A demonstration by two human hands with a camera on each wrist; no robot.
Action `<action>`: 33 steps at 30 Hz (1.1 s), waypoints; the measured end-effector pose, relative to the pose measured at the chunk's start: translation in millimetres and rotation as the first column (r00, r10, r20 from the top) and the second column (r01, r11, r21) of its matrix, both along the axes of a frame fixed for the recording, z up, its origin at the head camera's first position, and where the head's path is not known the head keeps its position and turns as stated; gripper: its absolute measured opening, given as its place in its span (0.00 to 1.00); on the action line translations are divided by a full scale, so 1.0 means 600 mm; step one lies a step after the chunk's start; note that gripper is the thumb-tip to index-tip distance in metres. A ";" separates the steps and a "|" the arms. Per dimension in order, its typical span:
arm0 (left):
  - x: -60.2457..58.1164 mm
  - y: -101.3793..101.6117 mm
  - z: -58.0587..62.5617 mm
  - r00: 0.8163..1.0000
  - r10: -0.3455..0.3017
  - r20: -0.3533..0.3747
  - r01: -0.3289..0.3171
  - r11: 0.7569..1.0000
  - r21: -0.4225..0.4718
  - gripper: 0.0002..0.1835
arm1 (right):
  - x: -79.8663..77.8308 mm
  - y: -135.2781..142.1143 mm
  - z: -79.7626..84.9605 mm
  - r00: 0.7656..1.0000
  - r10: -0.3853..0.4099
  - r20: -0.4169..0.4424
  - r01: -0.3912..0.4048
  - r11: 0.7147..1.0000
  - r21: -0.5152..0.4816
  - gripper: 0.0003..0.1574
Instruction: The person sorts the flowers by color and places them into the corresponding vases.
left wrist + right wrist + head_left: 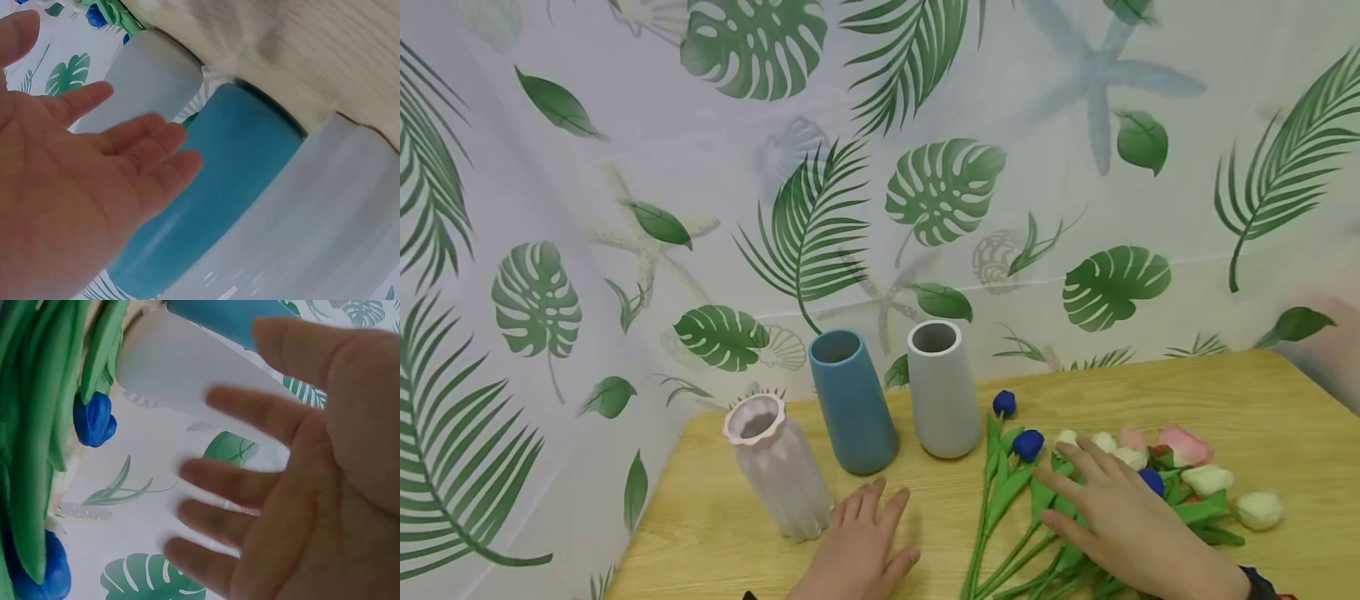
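My left hand [857, 546] is spread with straight fingers close beside the pink fluted vase [782, 475] and in front of the blue vase [853, 404]. Its palm and fingers show bare in the left wrist view. Over the pile of artificial flowers hovers my right hand [1123, 517], fingers apart and holding nothing. Blue tulips [1028, 445], white tulips [1259, 510] and a pink rose [1184, 446] lie in that pile, their green stems [1015, 558] pointing toward me. The right hand hides part of the flowers. A white vase [943, 392] stands upright between the blue vase and the flowers.
The wooden table [1247, 392] carries all three vases and the flowers. Behind it hangs a white cloth [1022, 108] printed with green leaves, shells and starfish; it also runs along the table's left side.
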State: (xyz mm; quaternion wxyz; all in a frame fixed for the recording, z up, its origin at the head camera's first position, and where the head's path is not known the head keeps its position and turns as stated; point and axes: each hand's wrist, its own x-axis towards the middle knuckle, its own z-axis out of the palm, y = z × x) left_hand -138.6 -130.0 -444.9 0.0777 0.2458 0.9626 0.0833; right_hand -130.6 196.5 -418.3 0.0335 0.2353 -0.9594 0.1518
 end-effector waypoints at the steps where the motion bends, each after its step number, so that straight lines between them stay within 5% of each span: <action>1: -0.001 0.001 -0.001 1.000 -0.015 0.007 0.015 1.000 -0.003 0.33 | -0.001 0.000 0.001 1.000 0.029 0.011 -0.029 1.000 -0.003 0.29; 7: -0.006 0.024 -0.009 0.985 -0.096 0.143 0.096 0.995 0.006 0.23 | -0.011 -0.019 0.005 0.957 0.107 0.271 -0.085 0.992 -0.093 0.14; 11: -0.007 0.060 -0.013 0.967 -0.095 0.235 0.089 0.995 0.035 0.14 | -0.013 -0.038 0.005 0.932 0.091 0.350 -0.054 0.992 -0.114 0.10; 20: -0.001 0.107 -0.019 0.975 -0.103 0.198 0.107 0.994 -0.009 0.16 | -0.012 -0.076 -0.011 0.945 0.078 0.317 -0.047 0.993 -0.106 0.07; 24: -0.003 0.098 -0.021 0.968 -0.113 0.225 0.117 0.993 -0.005 0.14 | -0.009 -0.098 -0.033 0.958 0.159 0.237 -0.132 0.983 -0.127 0.12; 28: -0.006 0.075 -0.014 0.971 -0.120 0.204 0.123 0.992 0.001 0.13 | -0.005 -0.116 -0.060 0.938 0.256 0.232 -0.228 0.963 -0.141 0.13; 33: -0.013 0.045 -0.004 0.982 -0.066 0.178 0.067 0.998 -0.001 0.13 | -0.005 -0.127 -0.079 0.950 0.231 0.208 -0.221 0.973 -0.068 0.03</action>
